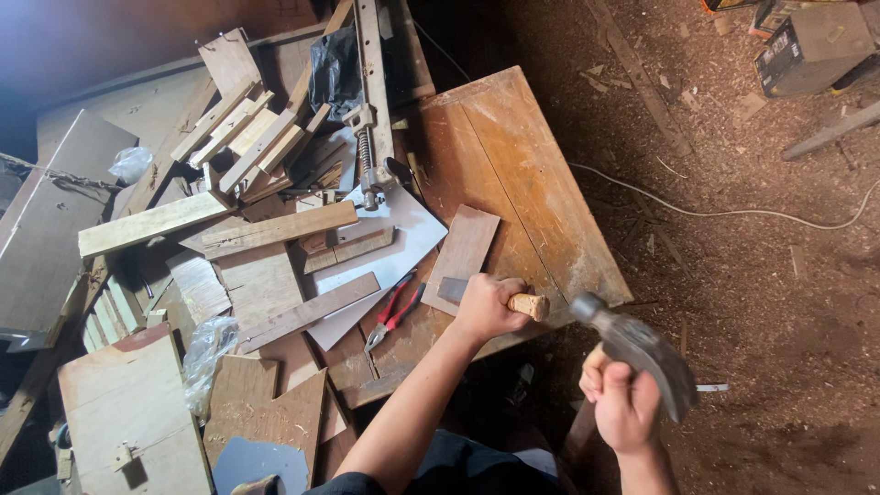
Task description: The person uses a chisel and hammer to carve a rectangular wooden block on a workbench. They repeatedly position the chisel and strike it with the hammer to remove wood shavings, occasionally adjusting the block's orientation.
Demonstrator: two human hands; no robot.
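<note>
At the workbench [541, 197] edge, left hand [486, 307] grips a chisel [513, 301]; right hand [623, 403] grips a hammer [637, 348] over open floor.

my left hand [486, 307] grips a chisel [495, 298] by its pale wooden handle, blade lying flat toward a small board [465, 246] on the worktop [532, 183]. my right hand [623, 403] holds a hammer [632, 344] just off the worktop's edge, head near the handle's butt. red-handled pliers [394, 312] lie just left of the chisel, beside scrap boards [247, 137].
</note>
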